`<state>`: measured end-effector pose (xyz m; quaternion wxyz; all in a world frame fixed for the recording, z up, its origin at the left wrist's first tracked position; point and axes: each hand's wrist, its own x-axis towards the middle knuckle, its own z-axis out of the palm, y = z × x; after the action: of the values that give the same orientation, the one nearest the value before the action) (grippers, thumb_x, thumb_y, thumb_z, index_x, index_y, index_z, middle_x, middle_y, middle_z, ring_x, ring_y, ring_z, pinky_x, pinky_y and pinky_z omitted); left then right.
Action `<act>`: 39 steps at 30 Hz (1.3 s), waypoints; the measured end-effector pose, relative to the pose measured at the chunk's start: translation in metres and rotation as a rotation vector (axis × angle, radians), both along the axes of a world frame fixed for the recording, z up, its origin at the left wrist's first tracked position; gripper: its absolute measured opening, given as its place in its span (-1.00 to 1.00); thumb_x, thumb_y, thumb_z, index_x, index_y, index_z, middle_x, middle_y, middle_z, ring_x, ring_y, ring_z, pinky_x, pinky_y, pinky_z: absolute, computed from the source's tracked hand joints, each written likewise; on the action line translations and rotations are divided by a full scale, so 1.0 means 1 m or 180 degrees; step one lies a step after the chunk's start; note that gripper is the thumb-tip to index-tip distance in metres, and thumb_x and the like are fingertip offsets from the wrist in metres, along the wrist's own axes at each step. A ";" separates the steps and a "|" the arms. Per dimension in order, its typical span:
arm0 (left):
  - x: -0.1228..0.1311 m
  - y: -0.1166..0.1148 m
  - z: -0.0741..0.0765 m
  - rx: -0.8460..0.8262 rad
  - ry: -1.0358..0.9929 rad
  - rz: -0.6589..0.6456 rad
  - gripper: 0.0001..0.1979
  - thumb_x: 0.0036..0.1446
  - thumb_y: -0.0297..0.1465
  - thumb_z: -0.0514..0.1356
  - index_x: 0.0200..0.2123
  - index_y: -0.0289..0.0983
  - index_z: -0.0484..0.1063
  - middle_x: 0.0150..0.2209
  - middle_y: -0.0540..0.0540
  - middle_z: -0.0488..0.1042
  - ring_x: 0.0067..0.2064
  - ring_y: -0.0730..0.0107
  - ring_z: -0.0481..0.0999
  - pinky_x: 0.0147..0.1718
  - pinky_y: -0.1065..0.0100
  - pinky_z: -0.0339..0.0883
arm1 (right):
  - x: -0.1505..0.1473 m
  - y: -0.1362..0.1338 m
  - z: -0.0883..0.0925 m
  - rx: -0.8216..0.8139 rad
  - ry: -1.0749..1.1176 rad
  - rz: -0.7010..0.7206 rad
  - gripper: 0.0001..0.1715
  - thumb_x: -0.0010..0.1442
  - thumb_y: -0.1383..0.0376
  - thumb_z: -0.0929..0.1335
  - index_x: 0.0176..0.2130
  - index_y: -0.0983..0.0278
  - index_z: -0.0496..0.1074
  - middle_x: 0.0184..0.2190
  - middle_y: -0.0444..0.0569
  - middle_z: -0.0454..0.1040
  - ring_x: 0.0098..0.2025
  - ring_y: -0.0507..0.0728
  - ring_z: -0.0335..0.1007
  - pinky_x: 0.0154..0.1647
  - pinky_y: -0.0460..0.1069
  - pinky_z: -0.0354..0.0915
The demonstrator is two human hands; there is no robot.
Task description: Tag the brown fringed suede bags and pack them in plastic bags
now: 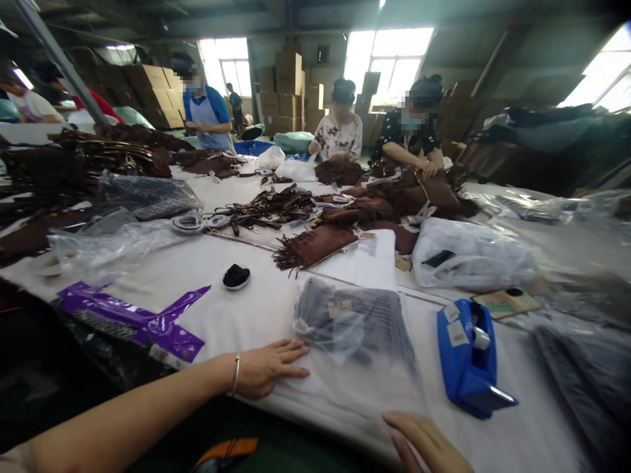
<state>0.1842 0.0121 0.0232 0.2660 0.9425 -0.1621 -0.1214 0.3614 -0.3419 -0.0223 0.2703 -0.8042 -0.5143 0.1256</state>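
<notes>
head view:
left hand: [269,369] flat, fingers spread, palm down on the left edge of the clear plastic bag holding a dark grey folded item [357,328]; gripping nothing; thin metal bangle [236,374] on the wrist
right hand: [426,443] open, fingers together, resting on the bag's near right corner at the near edge of the tabletop; only partly in frame
bag position: lying flat on the white cloth-covered tabletop [236,309], near edge, between both hands
bag label: small tan tags inside, print too small to read
blue plastic tape dispenser: [468,358] count 1, just right of the bag; white stickers on it, unreadable
purple plastic strips: [140,318] left of the bag, near the left edge; no legible text
small black oval pad: [236,276] count 1, mid-table
brown fringed suede pieces: [315,246] several, beyond the bag; heap further back
white card with barcode-like print: [367,253] unreadable
white filled plastic bag: [470,253] count 1, right of the card
co-workers: 3 people at the far edge [340,128], hands in the brown pieces
cardboard boxes: [288,82] stacked behind, no markings readable
</notes>
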 end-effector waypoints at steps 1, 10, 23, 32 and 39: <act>0.000 0.000 0.003 0.0019 0.0042 0.0002 -0.04 -0.33 -0.66 0.01 0.25 -0.06 0.09 0.35 0.05 -0.23 0.33 0.04 -0.13 0.28 -0.03 -0.16 | 0.009 0.008 0.008 -0.0105 0.0025 0.0005 -0.56 0.20 0.19 0.25 0.08 -0.02 0.35 0.07 -0.14 0.40 0.11 0.20 0.31 0.14 0.11 0.30; -0.020 0.018 0.016 -0.0363 0.0293 0.0126 -0.18 -0.11 -0.53 0.19 0.27 -0.13 0.07 0.32 -0.08 -0.09 0.31 -0.03 -0.04 0.25 0.00 -0.14 | 0.063 -0.016 0.022 -0.1052 0.0997 0.0522 -0.05 -0.16 0.50 0.18 0.24 0.11 0.10 0.32 -0.17 -0.07 0.35 0.14 -0.28 0.34 0.17 -0.32; -0.019 -0.012 -0.042 -0.0813 -0.0861 0.3177 -0.58 0.27 -0.13 -0.06 -0.44 -0.29 0.35 -0.45 -0.08 0.43 -0.35 0.32 0.42 -0.31 0.34 0.33 | 0.027 0.002 -0.033 0.0228 0.0680 -0.1515 -0.48 0.22 -0.08 0.16 -0.14 0.19 0.43 -0.26 0.00 0.52 -0.17 0.23 0.43 -0.14 0.05 0.30; -0.017 -0.016 -0.012 0.0243 -0.0965 0.3498 -0.78 0.21 -0.29 0.04 -0.14 -0.28 0.33 -0.50 0.01 0.35 -0.41 0.30 0.43 -0.34 0.31 0.32 | 0.003 0.035 -0.012 -0.0980 -0.0236 -0.1873 -0.37 0.28 -0.03 -0.09 -0.10 0.15 0.34 -0.31 0.08 0.53 -0.38 0.24 0.45 -0.46 0.03 0.17; 0.032 -0.060 0.011 0.0364 -0.1797 0.1994 -0.79 0.15 -0.46 0.15 -0.11 -0.25 0.35 -0.11 -0.15 0.38 0.07 0.11 0.27 0.08 0.08 0.19 | 0.009 0.041 -0.011 -0.1100 -0.0069 -0.1930 -0.41 0.29 -0.03 -0.05 -0.19 0.16 0.35 -0.49 0.01 0.48 -0.44 0.22 0.42 -0.49 0.02 0.10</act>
<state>0.2165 -0.0480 0.0340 0.1825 0.9557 0.0726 0.2193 0.3706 -0.3005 -0.0331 0.1497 -0.9555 -0.2260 0.1163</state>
